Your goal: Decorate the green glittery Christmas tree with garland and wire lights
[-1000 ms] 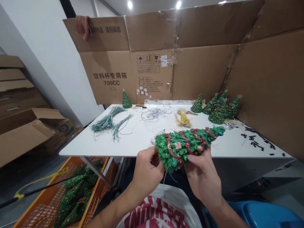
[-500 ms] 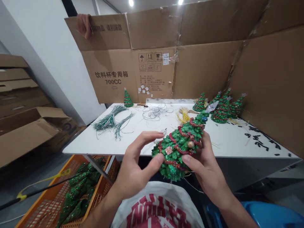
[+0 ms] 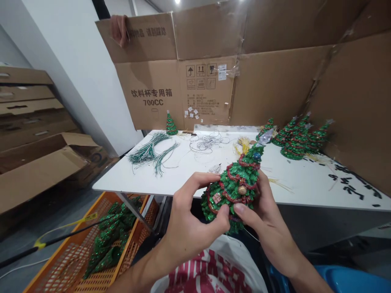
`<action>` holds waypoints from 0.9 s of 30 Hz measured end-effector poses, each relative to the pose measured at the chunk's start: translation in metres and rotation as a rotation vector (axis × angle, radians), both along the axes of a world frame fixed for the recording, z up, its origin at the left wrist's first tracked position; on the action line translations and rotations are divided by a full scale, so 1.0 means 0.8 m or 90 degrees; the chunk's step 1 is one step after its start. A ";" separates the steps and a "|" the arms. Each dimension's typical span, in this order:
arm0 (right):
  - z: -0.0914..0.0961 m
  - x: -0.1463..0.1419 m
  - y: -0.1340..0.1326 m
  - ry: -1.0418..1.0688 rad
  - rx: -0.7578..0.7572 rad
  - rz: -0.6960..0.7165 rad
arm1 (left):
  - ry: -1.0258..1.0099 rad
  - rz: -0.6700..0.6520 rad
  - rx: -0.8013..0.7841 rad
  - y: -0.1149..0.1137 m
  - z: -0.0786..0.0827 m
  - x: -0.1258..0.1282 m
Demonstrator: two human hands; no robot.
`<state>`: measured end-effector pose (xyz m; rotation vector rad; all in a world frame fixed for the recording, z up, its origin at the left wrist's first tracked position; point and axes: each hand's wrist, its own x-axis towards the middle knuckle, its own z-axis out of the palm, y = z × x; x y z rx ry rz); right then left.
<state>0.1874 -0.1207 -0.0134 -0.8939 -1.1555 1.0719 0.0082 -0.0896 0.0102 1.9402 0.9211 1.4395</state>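
Both hands hold a glittery green Christmas tree ornament point(image 3: 236, 185) with red garland and small baubles, almost upright over my lap, in front of the white table point(image 3: 189, 179). My left hand point(image 3: 191, 219) pinches its lower left side between thumb and forefinger. My right hand point(image 3: 264, 215) wraps round its right side and base, thumb on the front. A thin wire hangs from the tree's base.
Green wire bundles point(image 3: 151, 150), a grey wire tangle point(image 3: 207, 141), yellow strands point(image 3: 244, 143), a small tree point(image 3: 171, 124) and several finished trees point(image 3: 297, 138) lie on the table. Cardboard walls point(image 3: 269, 81) surround it; another person's hand point(image 3: 119, 28) grips the top edge. An orange crate point(image 3: 91, 256) of green trees sits lower left.
The tree went from lying sideways to nearly upright. My left hand let go, opened, then closed again on the tree's lower left side. The view shifted slightly left.
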 end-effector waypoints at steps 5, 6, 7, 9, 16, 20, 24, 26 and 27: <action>-0.006 0.002 -0.001 -0.040 -0.002 -0.019 | -0.016 0.012 0.018 -0.002 0.001 0.004; -0.008 0.002 -0.001 -0.051 0.002 -0.022 | -0.019 0.018 0.021 -0.002 0.001 0.005; -0.009 0.003 -0.001 -0.060 0.007 -0.024 | -0.020 0.022 0.023 -0.002 0.001 0.005; -0.012 0.004 0.000 -0.075 0.017 -0.025 | -0.020 0.024 0.028 -0.003 0.001 0.006; -0.014 0.006 -0.001 -0.100 0.010 -0.012 | 0.030 0.076 0.116 -0.004 -0.001 0.003; -0.013 0.007 -0.001 -0.124 0.003 -0.022 | 0.043 0.089 0.127 -0.004 -0.005 0.005; -0.011 0.005 0.003 -0.090 -0.038 -0.003 | 0.053 0.096 0.105 0.000 -0.003 0.005; -0.010 0.004 0.007 -0.033 -0.066 0.016 | 0.055 0.060 0.047 0.004 0.001 0.001; -0.009 0.004 0.009 -0.006 -0.074 0.023 | 0.051 0.027 0.007 0.008 0.002 -0.001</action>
